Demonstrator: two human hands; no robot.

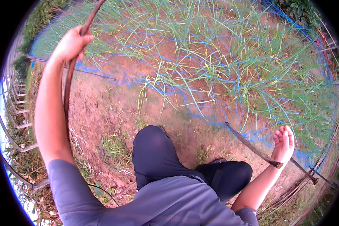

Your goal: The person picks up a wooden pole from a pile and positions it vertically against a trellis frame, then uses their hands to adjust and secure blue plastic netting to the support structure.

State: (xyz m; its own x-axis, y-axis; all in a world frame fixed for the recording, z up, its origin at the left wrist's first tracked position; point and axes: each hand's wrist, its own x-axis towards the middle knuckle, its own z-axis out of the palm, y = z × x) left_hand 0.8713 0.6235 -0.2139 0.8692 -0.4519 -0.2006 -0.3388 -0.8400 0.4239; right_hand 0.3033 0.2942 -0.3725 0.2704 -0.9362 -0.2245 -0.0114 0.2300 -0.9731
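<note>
A long brown wooden stick (69,81) stands at a slant on the left, and my left hand (72,45) is wrapped around its upper part. On the right, my right hand (283,141) is raised with its fingers curled in and the thumb against them. A thin green leaf arches past those fingertips; whether they pinch it I cannot tell. Just below that hand a shorter stick (252,147) slants over the edge of blue netting (211,119). Long, thin green onion-like plants (188,34) grow up through the net, many of them leaning or bent over.
Bare reddish soil (98,101) with grass tufts lies between my knees (154,150) and the net. Another stick (305,171) and a bundle of poles (286,194) lie at the lower right. Bent grey rails (24,148) stand at the far left.
</note>
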